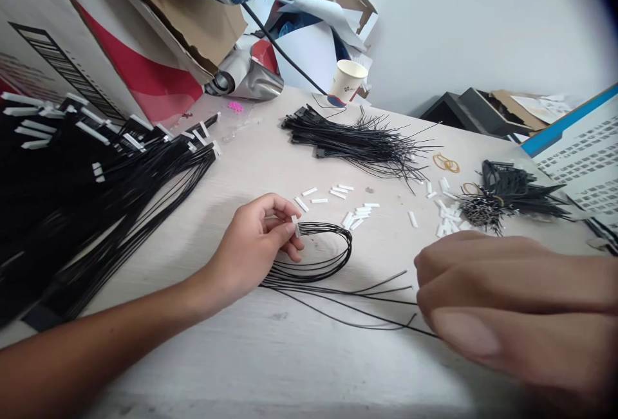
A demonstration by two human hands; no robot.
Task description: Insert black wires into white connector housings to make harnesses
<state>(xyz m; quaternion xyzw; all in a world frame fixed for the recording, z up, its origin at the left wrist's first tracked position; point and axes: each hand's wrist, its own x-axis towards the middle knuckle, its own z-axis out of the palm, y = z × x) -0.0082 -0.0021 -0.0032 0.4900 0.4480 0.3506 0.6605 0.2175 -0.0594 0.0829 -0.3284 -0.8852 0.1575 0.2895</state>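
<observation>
Between the thumb and fingers of my left hand (263, 235) is a small white connector housing (296, 224). Thin black wires (348, 248) run out of it, loop round to the right and pass back beneath the hand. Their loose ends fan out over the table toward the right. My right hand (512, 303) is close to the camera, its fingers pressed together. One black wire (420, 329) leads into its grip, and the wire's end is hidden by the fingers. Loose white housings (357, 216) lie just beyond my left hand.
A large pile of black cables with white connectors (130, 142) covers the left side. Farther back are a black wire bundle (357, 139), a paper cup (347, 81) and cardboard boxes (193, 13). Tied black wires (516, 187) and rubber bands (445, 162) lie at the right.
</observation>
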